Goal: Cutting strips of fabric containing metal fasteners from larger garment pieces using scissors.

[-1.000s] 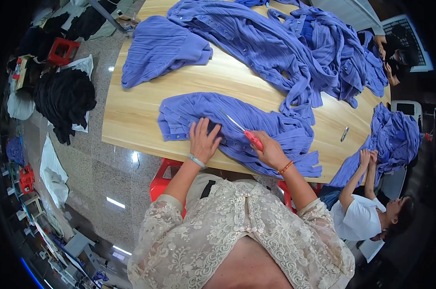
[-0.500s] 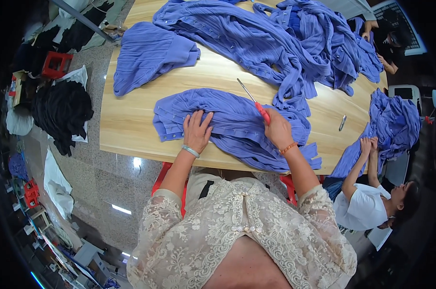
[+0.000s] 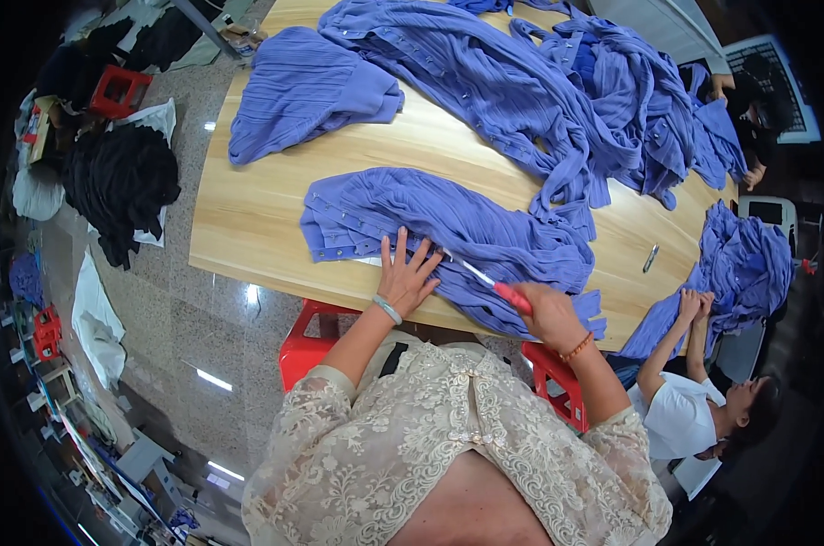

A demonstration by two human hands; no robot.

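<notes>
A blue ribbed garment with a row of buttons (image 3: 448,227) lies spread on the wooden table (image 3: 248,227) in front of me. My left hand (image 3: 404,275) presses flat on it with fingers spread. My right hand (image 3: 548,312) grips red-handled scissors (image 3: 489,282), their blades pointing left across the fabric toward my left hand.
A folded blue garment (image 3: 307,91) and a large heap of blue garments (image 3: 557,82) lie farther back. A small metal tool (image 3: 650,257) rests on the table at right. A seated person in white (image 3: 694,409) handles blue cloth (image 3: 748,264). Red stools (image 3: 307,341) stand below; black clothes (image 3: 121,182) lie on the floor.
My right hand has moved down and right, lowering the scissors so the blades lie nearly flat on the garment. My left hand stays pressed on the fabric.
</notes>
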